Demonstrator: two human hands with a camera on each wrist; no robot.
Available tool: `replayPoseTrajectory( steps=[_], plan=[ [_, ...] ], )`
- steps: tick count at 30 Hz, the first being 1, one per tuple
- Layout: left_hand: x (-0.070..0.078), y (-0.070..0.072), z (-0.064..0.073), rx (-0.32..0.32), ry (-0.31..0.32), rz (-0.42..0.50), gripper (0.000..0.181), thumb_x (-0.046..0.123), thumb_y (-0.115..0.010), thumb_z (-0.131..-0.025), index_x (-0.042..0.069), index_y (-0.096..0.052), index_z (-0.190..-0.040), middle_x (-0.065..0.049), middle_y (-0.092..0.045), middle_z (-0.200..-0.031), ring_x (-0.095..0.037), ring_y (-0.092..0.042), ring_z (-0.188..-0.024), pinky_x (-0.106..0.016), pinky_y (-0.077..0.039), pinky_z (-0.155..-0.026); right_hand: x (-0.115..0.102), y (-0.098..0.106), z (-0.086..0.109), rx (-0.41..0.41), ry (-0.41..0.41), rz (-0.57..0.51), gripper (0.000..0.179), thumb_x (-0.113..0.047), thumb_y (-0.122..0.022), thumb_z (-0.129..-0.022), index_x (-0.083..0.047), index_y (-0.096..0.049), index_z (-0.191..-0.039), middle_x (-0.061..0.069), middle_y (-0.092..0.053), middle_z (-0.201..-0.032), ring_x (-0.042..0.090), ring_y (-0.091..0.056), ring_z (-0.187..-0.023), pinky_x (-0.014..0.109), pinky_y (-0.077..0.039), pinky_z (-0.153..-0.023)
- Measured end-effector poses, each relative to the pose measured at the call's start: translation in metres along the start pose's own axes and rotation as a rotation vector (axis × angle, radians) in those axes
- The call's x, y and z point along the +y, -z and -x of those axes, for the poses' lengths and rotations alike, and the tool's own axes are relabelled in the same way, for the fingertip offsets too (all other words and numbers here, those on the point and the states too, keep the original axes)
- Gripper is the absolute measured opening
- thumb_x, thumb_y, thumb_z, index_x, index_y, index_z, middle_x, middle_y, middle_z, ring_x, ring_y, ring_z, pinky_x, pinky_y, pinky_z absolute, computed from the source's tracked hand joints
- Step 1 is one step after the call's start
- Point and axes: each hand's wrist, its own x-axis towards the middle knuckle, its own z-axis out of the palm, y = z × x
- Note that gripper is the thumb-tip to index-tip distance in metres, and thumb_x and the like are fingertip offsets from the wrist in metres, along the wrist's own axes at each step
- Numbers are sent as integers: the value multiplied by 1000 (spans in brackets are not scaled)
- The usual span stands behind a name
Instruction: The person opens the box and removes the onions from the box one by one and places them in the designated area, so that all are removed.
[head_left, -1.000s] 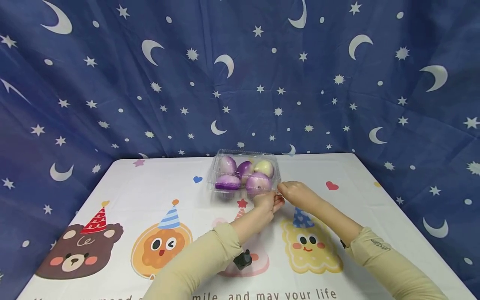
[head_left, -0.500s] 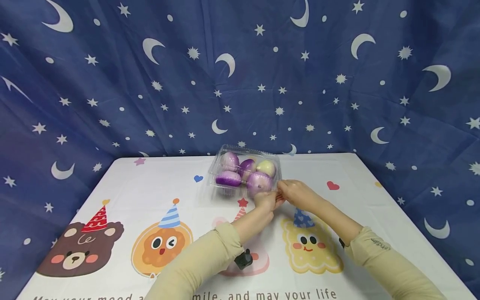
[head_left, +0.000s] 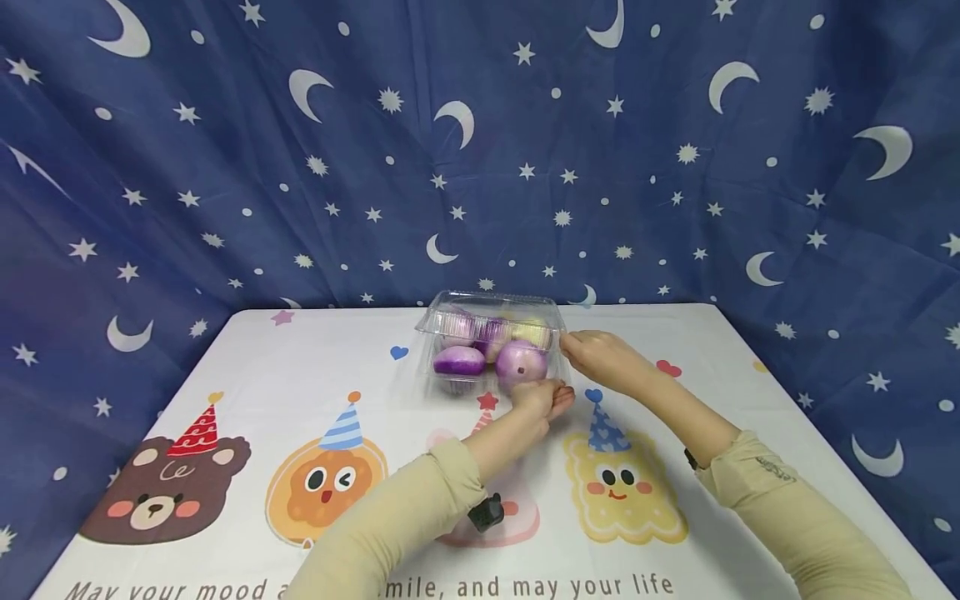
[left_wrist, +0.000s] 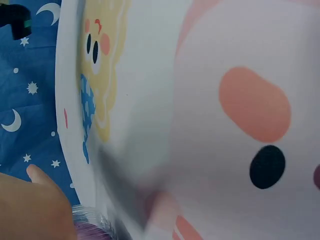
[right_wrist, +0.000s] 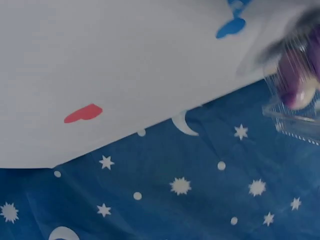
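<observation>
Right hand (head_left: 603,358) pinches the lid (head_left: 495,307) mid-frame, higher than before, so our onion box (head_left: 487,386) gapes; left hand (head_left: 540,403) is lower, but we can't tell its grip.

Soft, even light fills the head view, leaving the worktop (head_left: 322,358) pale and bright; glints streak the lid of the clear box (head_left: 487,302). Both wrist views are dimmer and greyer: a blurred dark streak (left_wrist: 120,185) crosses the left one, and motion-like blur softens the box in the right.
</observation>
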Motion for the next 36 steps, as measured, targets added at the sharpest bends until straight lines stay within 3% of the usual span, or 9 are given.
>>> replayPoseTrajectory(
  steps=[3, 10, 16, 19, 23, 27, 31, 33, 36],
  plan=[
    [-3, 1, -4, -5, 38, -7, 23, -5, -52, -91, -18, -58, -109, -32, -64, -108, -27, -70, -87, -35, -55, -85, 5, 5, -2, 88, -17, -16, 18, 3, -66, -80, -5, -50, -79, 3, -52, -61, 13, -43, -54, 29, -43, -52],
    [-51, 12, -73, -143, 59, 15, 22, 3, -55, -91, -13, -60, -106, -30, -67, -98, -36, -69, -90, -36, -58, -77, 19, 7, -5, 235, -192, -138, 16, -2, -73, -79, -3, -60, -89, 10, -67, -82, 24, -65, -76, 36, -55, -68],
    [-78, 11, -102, -196, 103, 43, 36, 8, -43, -98, -18, -48, -123, -34, -61, -110, -40, -63, -102, -40, -55, -84, 23, 7, -11, 304, -385, -285, 13, 2, -69, -81, 1, -60, -90, 15, -67, -86, 30, -65, -82, 43, -55, -75],
    [-63, 6, -64, -230, 102, 35, 39, 7, -35, -100, -17, -40, -131, -36, -54, -120, -42, -58, -112, -42, -51, -93, 25, 7, -14, 372, -472, -375, 14, 2, -68, -82, 4, -60, -94, 18, -66, -87, 31, -64, -81, 44, -54, -76],
    [-28, -5, 6, -219, 123, -2, 41, 0, -28, -100, -15, -33, -137, -38, -43, -133, -45, -46, -125, -44, -43, -103, 30, 5, -18, 439, -557, -440, 24, 3, -65, -84, 6, -55, -105, 21, -65, -91, 33, -64, -84, 45, -54, -78],
    [-12, -6, 39, -218, 157, 1, 41, -2, -25, -100, -18, -31, -137, -41, -37, -136, -48, -39, -129, -44, -41, -105, 35, -1, -21, 433, -606, -479, 36, 4, -62, -87, 6, -45, -118, 24, -65, -100, 36, -64, -92, 44, -53, -83],
    [-12, -6, 39, -183, 172, 10, 41, 3, -25, -101, -16, -34, -137, -41, -39, -134, -48, -41, -128, -45, -42, -103, 38, -7, -24, 417, -597, -529, 41, 5, -57, -89, 4, -38, -124, 25, -60, -112, 37, -60, -101, 45, -51, -88],
    [-20, -5, 25, -164, 173, 7, 41, 7, -27, -102, -14, -39, -135, -40, -43, -131, -47, -45, -125, -47, -43, -102, 40, -8, -25, 417, -585, -554, 45, 5, -56, -89, 2, -35, -129, 25, -57, -115, 38, -59, -102, 46, -50, -89],
    [-45, 4, -16, -203, 196, 9, 38, 12, -36, -101, -11, -47, -129, -40, -51, -122, -48, -54, -114, -48, -49, -95, 42, -9, -25, 411, -580, -574, 52, 5, -56, -90, -2, -33, -136, 25, -55, -116, 39, -57, -104, 48, -49, -91]
  ],
)
